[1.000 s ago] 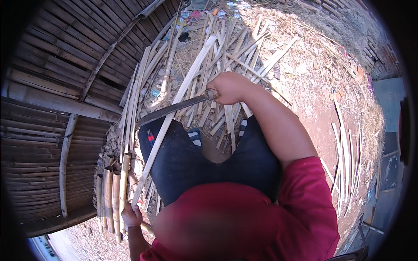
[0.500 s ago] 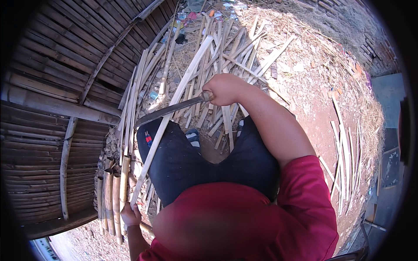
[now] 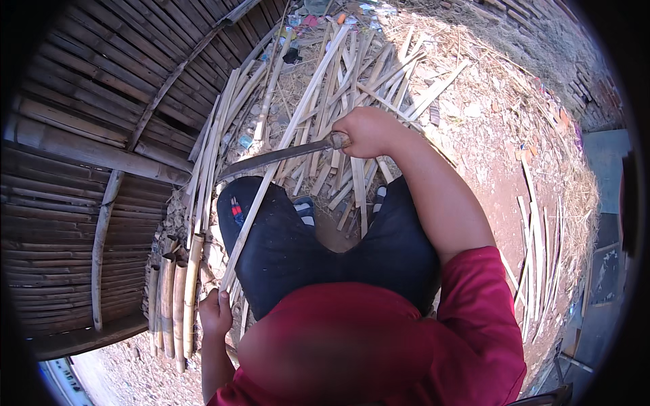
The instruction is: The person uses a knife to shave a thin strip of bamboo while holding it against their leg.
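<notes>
My right hand (image 3: 365, 131) is closed round the handle of a long machete (image 3: 283, 155), whose dark blade points left above my knee. The blade crosses a long pale bamboo strip (image 3: 302, 111) and looks to lie against it. That strip slants from near my left hip, over my left thigh, far out ahead. At its near end my left hand (image 3: 215, 312) grips it, thumb upward along the strip. Beside that hand several uncut bamboo poles (image 3: 179, 298) stand in a row.
A heap of split bamboo strips (image 3: 352, 88) covers the ground ahead. To the left rises a slatted bamboo wall (image 3: 74, 149). More thin strips (image 3: 536, 257) lie at the right, near dry straw (image 3: 581, 196). Bits of litter (image 3: 311, 20) are scattered at the far end.
My left hand has moved forward and slightly right with the strip's near end, pushing the strip farther out. The machete and right hand have shifted a little right.
</notes>
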Motion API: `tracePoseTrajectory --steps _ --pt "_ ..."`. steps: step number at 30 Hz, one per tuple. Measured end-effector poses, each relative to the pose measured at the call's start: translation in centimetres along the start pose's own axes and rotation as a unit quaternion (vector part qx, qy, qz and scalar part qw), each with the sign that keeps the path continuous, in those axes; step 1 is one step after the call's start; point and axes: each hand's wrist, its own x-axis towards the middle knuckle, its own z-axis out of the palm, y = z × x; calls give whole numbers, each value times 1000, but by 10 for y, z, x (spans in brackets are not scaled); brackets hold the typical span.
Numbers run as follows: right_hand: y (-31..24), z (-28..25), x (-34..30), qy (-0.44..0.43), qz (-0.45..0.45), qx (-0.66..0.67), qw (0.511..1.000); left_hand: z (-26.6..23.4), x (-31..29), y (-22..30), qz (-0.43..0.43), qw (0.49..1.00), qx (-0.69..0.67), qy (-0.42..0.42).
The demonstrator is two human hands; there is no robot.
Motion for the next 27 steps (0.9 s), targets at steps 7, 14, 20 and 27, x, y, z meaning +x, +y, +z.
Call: tracePoseTrajectory --steps 7,14,20,27 --pt "20 4 16 -84 59 86 991 -4 15 17 -50 986 -115 -110" --pt "9 23 16 -60 8 90 994 -13 18 14 -125 950 -217 -189" --pt "13 34 28 -141 0 160 977 -5 22 8 -102 963 -172 -179" --pt "2 38 23 -96 20 153 983 -9 22 18 -98 967 -156 -175"
